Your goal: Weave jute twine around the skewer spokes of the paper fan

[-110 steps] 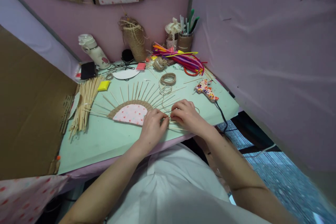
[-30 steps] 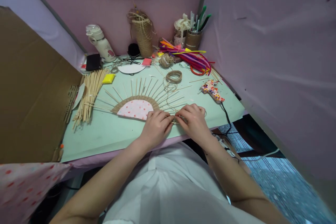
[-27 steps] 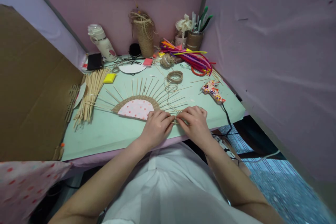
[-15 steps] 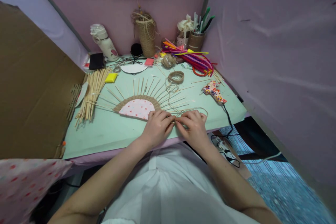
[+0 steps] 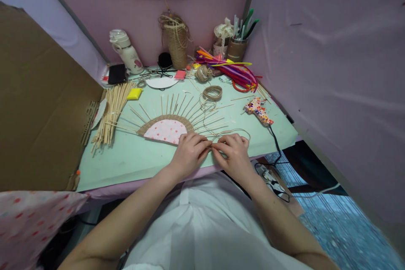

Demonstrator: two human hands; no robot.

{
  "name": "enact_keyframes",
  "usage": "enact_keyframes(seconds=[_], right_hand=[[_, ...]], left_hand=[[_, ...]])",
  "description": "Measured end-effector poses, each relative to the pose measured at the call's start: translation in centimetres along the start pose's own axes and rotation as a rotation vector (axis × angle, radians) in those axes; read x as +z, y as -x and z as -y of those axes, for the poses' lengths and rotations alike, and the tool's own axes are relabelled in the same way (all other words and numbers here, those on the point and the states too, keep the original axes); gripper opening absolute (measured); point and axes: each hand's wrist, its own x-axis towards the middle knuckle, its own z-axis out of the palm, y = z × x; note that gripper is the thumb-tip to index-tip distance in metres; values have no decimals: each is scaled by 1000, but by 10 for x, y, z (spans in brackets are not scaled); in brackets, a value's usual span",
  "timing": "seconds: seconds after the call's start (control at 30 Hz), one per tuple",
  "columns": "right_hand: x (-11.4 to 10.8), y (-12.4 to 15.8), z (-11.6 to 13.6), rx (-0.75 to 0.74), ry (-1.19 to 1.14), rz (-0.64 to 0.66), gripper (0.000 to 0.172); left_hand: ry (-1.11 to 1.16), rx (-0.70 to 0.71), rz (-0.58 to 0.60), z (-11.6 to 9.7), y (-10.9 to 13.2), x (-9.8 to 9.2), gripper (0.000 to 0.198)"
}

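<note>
A pink spotted half-disc [image 5: 164, 129] edged with woven twine lies on the pale green table [image 5: 126, 164], thin wooden sticks [image 5: 177, 104] fanning out from it. My left hand [image 5: 189, 153] and my right hand [image 5: 234, 152] meet fingertip to fingertip at the half-disc's right end, near the table's front edge. Both pinch a thin strand of jute twine [image 5: 232, 132] among the lowest sticks. The twine loops to the right of my right hand and runs back to a small coil [image 5: 211, 92].
A bundle of loose sticks [image 5: 110, 109] lies at the left beside a cardboard sheet [image 5: 34, 114]. A patterned glue gun [image 5: 257, 109] with a black cord lies at the right. Coloured pipe cleaners [image 5: 230, 71], a twine-wrapped jar [image 5: 176, 44], a bottle [image 5: 125, 50] and a pen cup [image 5: 236, 46] line the back.
Both hands have stayed at the right end of the half-disc, with small finger movements. The twine loop beside my right hand has shifted and spread wider. The camera view has tilted a little.
</note>
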Motion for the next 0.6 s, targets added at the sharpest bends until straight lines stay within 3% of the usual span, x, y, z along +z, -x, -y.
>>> enact_keyframes(seconds=[0.37, 0.6], right_hand=[[-8, 6, -15, 76, -57, -96, 9], [-5, -7, -10, 93, -13, -19, 22]], left_hand=[[-2, 5, -33, -1, -1, -1, 19], [-30, 4, -39, -3, -1, -3, 19]])
